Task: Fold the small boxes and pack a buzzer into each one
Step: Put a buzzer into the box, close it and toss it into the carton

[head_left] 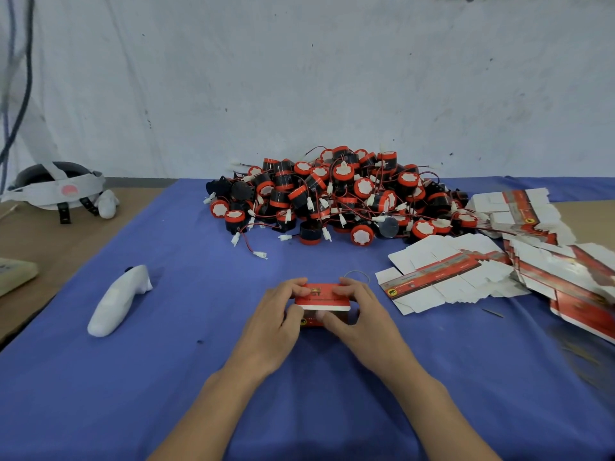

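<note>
A small red and white box (322, 299) sits on the blue cloth in the middle, held from both sides. My left hand (278, 319) grips its left end and my right hand (361, 314) grips its right end, fingers over the top and thumbs on the near face. A big heap of red and black buzzers (336, 194) with thin wires lies behind the box. Flat unfolded box blanks (442, 277) fan out to the right, with more stacks (519, 214) further back. Whether a buzzer is inside the held box is hidden.
A white handheld controller (118, 301) lies on the blue cloth (166, 377) at the left. A grey headset (56, 189) rests on the brown table at the far left. A white wall stands behind the heap.
</note>
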Available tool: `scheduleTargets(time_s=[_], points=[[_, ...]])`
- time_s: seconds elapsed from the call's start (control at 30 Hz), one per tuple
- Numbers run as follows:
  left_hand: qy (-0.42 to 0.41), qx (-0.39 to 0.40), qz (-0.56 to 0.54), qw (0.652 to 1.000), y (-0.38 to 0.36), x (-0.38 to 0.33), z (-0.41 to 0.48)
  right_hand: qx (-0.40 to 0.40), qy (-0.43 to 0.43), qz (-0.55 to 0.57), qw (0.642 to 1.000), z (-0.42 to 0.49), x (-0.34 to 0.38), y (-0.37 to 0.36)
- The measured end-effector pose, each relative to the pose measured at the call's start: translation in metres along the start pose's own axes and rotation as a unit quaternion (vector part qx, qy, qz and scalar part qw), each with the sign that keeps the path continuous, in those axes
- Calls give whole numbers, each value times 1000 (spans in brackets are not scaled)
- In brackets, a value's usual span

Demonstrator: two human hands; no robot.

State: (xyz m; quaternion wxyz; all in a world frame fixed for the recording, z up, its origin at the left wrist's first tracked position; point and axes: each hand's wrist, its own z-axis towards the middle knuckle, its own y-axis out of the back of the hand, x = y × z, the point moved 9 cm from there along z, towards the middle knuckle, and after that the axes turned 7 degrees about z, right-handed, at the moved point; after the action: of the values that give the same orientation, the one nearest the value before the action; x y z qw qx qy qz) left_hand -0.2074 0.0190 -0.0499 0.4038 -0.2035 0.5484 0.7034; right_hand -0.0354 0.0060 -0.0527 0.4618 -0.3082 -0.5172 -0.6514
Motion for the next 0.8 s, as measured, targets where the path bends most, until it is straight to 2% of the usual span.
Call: scheduleTargets(time_s=[0.07, 0.23, 0.43, 0.6, 0.8], points=[[-6, 2, 2, 1000, 0, -3, 0, 6, 8, -19, 1000, -2, 6, -3], [-57, 5, 65, 996, -1, -16, -2, -3, -11, 16, 1000, -3, 1, 0], [-71, 40, 57, 995, -6, -14, -1, 21, 13, -4, 1000, -4, 9, -2], [-60, 13, 125, 990, -5, -13, -1, 4, 35, -69, 997, -2, 9, -1], [-81, -14, 104, 991, 4, -25, -7, -30, 45, -114, 992, -7, 13, 4]])
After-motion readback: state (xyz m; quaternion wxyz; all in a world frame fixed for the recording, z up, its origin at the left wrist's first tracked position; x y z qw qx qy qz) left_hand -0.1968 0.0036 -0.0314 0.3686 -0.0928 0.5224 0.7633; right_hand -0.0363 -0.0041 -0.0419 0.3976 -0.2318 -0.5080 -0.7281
